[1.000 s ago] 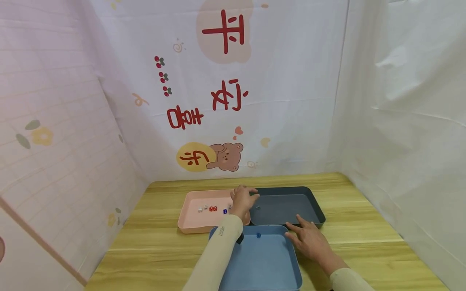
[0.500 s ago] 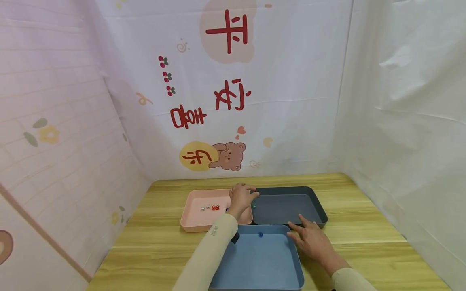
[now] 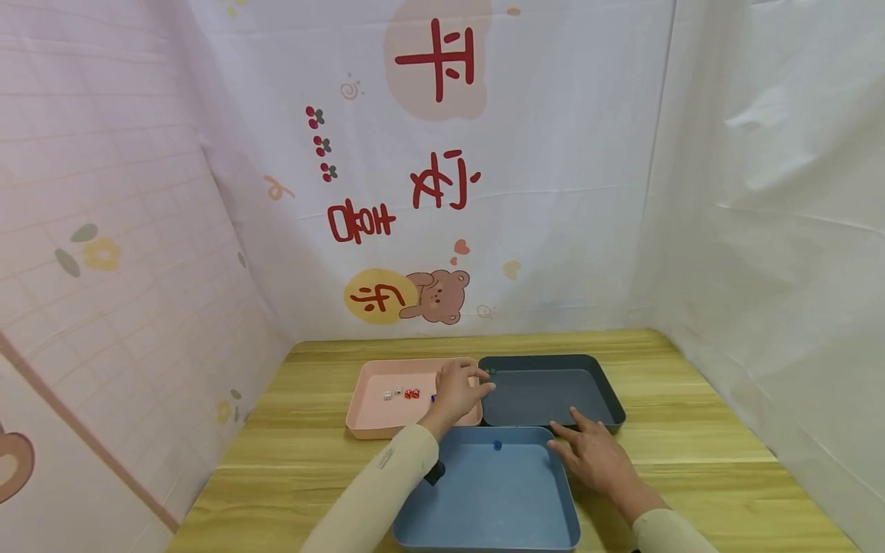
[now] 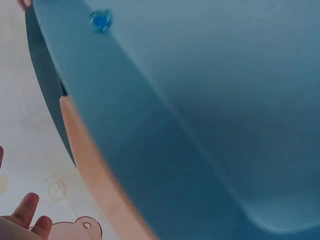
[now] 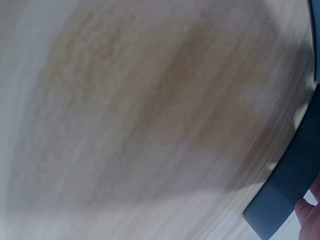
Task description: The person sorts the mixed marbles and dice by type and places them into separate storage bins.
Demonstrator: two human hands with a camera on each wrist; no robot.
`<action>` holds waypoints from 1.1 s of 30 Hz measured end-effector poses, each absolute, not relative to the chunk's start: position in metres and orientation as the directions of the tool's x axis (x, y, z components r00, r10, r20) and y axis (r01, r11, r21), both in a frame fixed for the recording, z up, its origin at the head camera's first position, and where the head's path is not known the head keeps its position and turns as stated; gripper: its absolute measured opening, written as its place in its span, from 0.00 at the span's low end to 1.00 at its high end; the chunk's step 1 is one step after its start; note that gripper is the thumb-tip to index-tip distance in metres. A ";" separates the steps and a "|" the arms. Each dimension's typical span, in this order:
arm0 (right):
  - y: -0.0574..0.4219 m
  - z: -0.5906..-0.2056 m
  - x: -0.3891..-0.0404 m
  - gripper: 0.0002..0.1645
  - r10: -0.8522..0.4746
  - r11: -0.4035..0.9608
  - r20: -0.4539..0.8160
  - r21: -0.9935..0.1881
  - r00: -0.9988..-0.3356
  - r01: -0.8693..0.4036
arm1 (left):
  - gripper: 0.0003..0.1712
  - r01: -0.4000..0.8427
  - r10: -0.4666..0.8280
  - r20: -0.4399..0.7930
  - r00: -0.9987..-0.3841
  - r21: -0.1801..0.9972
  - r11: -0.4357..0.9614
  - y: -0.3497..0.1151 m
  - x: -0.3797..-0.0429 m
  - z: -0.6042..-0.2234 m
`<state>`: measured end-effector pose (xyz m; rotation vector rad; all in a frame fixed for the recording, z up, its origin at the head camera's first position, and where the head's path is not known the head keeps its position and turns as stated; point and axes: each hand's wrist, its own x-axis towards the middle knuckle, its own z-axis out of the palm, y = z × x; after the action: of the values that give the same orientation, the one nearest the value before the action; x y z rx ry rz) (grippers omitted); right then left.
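Note:
In the head view my left hand (image 3: 452, 395) hovers over the right side of the pink tray (image 3: 373, 417), thumb and fingers apart over the edge of the dark tray (image 3: 546, 392). Nothing shows between its fingertips. Small green dice (image 3: 490, 372) lie in the dark tray's far left corner. My right hand (image 3: 598, 461) spreads its fingers by the near edge of the dark tray and the blue tray's (image 3: 498, 499) far right corner. A blue die (image 3: 498, 445) lies in the blue tray, also visible in the left wrist view.
White dice (image 3: 388, 395), red dice (image 3: 412, 394) and a partly hidden blue die (image 3: 433, 398) lie in the pink tray. The three trays stand close together on a wood-grain table (image 3: 276, 476). A printed white cloth (image 3: 553, 192) hangs behind.
The green dice now show in the dark tray's far left corner; before, one green die showed nearer its left side. My left hand moved slightly nearer. My right hand barely moved.

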<state>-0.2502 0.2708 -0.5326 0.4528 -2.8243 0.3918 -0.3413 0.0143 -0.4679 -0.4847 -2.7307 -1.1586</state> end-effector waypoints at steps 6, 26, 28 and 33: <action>0.271 -0.533 -0.251 0.29 -0.269 0.917 0.290 -0.216 -0.919 -0.336 | 0.10 0.391 0.290 0.263 -0.920 0.651 0.651 0.010 -0.324 -0.476; 0.270 -0.530 -0.250 0.28 -0.267 0.923 0.272 -0.204 -0.924 -0.327 | 0.06 0.456 0.376 0.258 -0.890 0.492 0.742 0.016 -0.291 -0.502; 0.269 -0.530 -0.250 0.29 -0.268 0.922 0.271 -0.206 -0.924 -0.327 | 0.07 0.460 0.378 0.263 -0.888 0.479 0.748 0.016 -0.290 -0.504; 0.269 -0.528 -0.248 0.29 -0.267 0.921 0.277 -0.207 -0.923 -0.329 | 0.07 0.466 0.389 0.259 -0.884 0.435 0.770 0.017 -0.288 -0.512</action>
<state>-0.2485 0.2685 -0.5284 0.4476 -2.8375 0.3677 -0.2884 0.0166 -0.5117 -0.6831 -2.8092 -0.7506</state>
